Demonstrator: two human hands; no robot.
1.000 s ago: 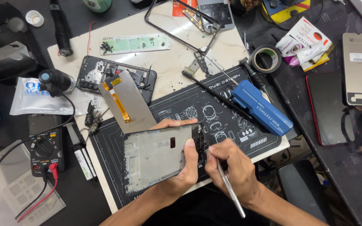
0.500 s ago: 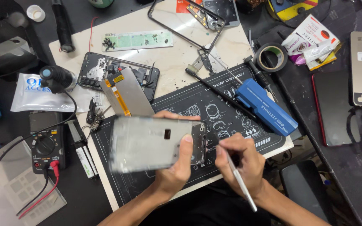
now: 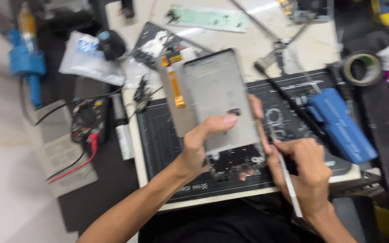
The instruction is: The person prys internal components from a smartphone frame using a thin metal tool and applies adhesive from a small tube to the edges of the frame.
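The view is motion-blurred and looks down on a crowded repair bench (image 3: 302, 49) with a pale top, on which a dark printed work mat (image 3: 167, 144) lies at the near edge. The left hand (image 3: 199, 144) holds a grey phone frame (image 3: 221, 99) lifted above the mat and tilted, its grip clamped on it with the thumb across the grey face and fingertips showing under the lower end. The right hand (image 3: 305, 173) is just beside the frame's lower right corner, its grip closed around a slim metal tool (image 3: 289, 186) whose tip is too blurred to place. Behind the frame sits a flat panel with an orange flex cable (image 3: 175, 87). On the mat's right lies a blue tool case (image 3: 341, 123), with a roll of tape (image 3: 361, 68) beyond it. To the left, off the pale top, are a multimeter (image 3: 86, 119) with red and black leads, a white plastic packet (image 3: 86, 60) and a blue tool (image 3: 25, 63). A green strip (image 3: 208, 19) lies at the far edge.
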